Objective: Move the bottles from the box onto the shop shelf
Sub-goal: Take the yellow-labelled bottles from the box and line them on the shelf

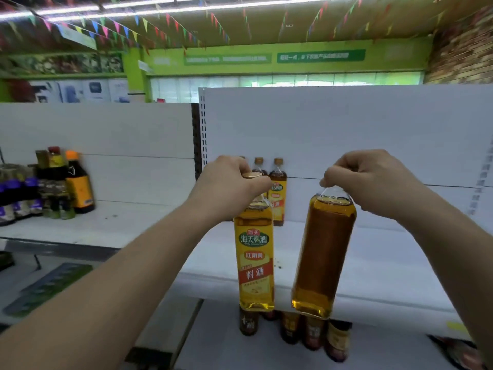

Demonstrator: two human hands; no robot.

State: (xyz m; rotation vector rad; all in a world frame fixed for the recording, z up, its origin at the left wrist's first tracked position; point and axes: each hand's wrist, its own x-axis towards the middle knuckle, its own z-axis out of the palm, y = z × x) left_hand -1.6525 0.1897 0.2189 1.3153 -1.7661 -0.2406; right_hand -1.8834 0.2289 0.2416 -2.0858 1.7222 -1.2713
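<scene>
Two bottles are hanging from your hands in front of the white shelf (386,263), which is filling the right half of the view, with its back panel (346,124) rising behind. The neighbouring shelf (120,222) on the left is carrying dark sauce bottles (77,182) at its far end, well apart from your hands.

The labelled bottle (254,257) is hanging upright with its yellow label facing you. Its base is showing below the shelf's front edge, and it is not resting on the board. The plain-side bottle (324,252), full of amber liquid, is tilting slightly with its base leaning left. It is also off the board.

Your left hand (226,188) is curling around the neck of the labelled bottle, and the gold cap (252,175) is poking out above the fingers. Your right hand (373,182) is pinching the top of the plain-side bottle, with its fingers bunching over the cap and hiding it.

Two back bottles (277,190) of the same kind are standing upright against the panel, just beside each other. Small dark jars (314,332) are standing on the lower level beneath the held bottles, too blurred to read.
</scene>
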